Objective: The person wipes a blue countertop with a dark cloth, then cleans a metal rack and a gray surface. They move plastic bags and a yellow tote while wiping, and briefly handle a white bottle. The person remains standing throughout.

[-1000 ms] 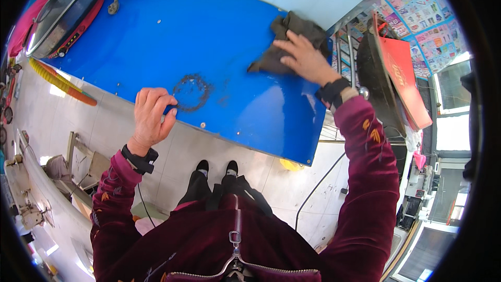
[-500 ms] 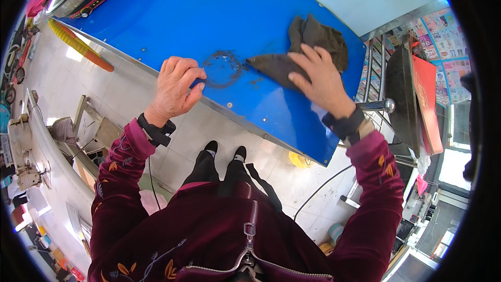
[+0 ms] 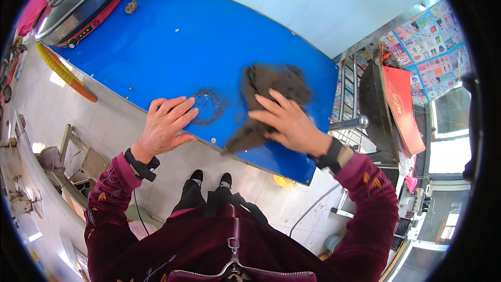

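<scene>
A dark brown-grey rag (image 3: pixel 282 84) lies bunched on the blue tabletop (image 3: pixel 172 57), one corner trailing toward the near edge. My right hand (image 3: pixel 292 125) presses down over it, fingers spread across the cloth and the thumb by its near fold. The rag is slightly blurred by motion. Left of it is a dark, ring-shaped smear of grime (image 3: pixel 222 108). My left hand (image 3: pixel 166 126) rests at the table's near edge beside that smear, fingers stretched out and holding nothing.
A red electric pan with a glass lid (image 3: pixel 83 13) stands at the far left, a plug (image 3: pixel 131 6) beside it. A yellow-orange ribbed tube (image 3: pixel 62 70) hangs by the left edge. Right of the table are a metal rack (image 3: pixel 350 94) and a red box (image 3: pixel 402 109).
My right hand has drawn the rag left and nearer. My left hand's curled fingers have straightened out. The view has shifted, so the table sits lower.
</scene>
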`<control>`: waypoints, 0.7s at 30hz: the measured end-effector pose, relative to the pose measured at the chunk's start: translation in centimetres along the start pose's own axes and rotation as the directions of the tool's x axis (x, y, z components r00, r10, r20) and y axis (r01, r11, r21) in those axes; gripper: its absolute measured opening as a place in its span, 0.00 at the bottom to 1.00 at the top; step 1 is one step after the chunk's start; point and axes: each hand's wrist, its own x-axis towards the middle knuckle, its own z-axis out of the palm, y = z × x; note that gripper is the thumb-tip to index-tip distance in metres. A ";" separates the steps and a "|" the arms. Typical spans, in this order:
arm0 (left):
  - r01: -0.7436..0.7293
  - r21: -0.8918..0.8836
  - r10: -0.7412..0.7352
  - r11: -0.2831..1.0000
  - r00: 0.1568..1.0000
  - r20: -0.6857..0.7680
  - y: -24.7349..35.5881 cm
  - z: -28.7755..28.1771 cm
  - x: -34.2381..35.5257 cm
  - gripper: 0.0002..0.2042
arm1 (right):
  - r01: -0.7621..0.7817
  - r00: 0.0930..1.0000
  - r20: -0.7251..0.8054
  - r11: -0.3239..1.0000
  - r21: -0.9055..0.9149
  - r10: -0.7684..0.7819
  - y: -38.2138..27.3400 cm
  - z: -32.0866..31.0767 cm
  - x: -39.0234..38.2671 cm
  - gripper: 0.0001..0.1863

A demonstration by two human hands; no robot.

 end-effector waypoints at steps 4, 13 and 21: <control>0.001 -0.012 -0.001 1.000 1.000 0.001 0.0 0.1 0.0 0.28 | -0.033 0.997 -0.076 0.999 -0.019 0.032 2.1 0.4 6.5 0.27; 0.015 -0.009 -0.015 1.000 1.000 0.000 0.0 0.2 0.2 0.28 | -0.225 0.950 -0.247 0.968 -0.110 0.192 10.7 -1.3 8.4 0.17; 0.002 -0.015 -0.002 1.000 1.000 -0.006 -0.1 0.3 0.1 0.30 | -0.495 0.843 -0.331 0.852 -0.170 0.424 13.4 1.0 1.0 0.20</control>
